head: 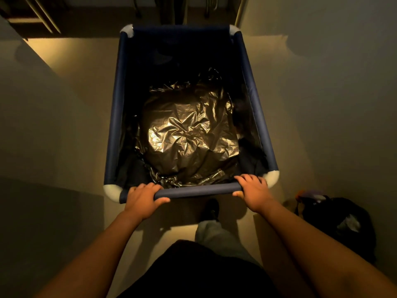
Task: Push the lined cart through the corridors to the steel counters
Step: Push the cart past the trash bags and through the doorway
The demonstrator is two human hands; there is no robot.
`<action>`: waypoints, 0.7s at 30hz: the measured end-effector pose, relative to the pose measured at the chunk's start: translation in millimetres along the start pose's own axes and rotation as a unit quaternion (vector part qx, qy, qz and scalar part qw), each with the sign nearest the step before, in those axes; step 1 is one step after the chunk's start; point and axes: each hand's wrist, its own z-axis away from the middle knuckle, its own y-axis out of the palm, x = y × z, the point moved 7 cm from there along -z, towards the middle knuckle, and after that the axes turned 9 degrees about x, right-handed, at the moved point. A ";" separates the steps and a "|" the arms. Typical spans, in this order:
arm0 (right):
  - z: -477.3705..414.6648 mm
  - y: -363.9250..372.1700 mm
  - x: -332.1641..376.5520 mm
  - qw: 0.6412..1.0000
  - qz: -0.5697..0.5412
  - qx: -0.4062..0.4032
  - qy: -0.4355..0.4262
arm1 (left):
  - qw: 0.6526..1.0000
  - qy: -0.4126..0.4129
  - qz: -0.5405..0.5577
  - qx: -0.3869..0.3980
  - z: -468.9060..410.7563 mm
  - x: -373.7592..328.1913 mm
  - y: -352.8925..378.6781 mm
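A deep cart (116,117) with dark blue fabric walls and white corner joints fills the middle of the head view. A crinkled black plastic bag (189,136) lies inside on its bottom. My left hand (142,200) grips the near blue rail (199,190) toward its left end. My right hand (254,193) grips the same rail near its right corner. Both thumbs wrap under the rail. No steel counters are in sight.
Pale walls close in on the left (43,125) and right (333,93) of a dim, narrow carpeted passage. A dark bag (337,220) sits on the floor at my right. Ahead, beyond the cart, stand dark furniture legs (171,9) and a doorway edge.
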 end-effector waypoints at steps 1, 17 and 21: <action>-10.9 -8.4 -2.1 1.000 0.003 0.001 -0.003 | 1.000 -0.006 0.001 0.002 -9.4 1.6 -6.3; -172.2 -140.7 -21.5 0.995 0.056 0.000 -0.077 | 0.995 -0.087 0.042 0.005 -136.5 18.0 -98.3; -213.0 -172.2 -25.0 0.994 0.068 -0.005 -0.088 | 0.994 -0.092 0.050 -0.007 -164.5 22.6 -121.6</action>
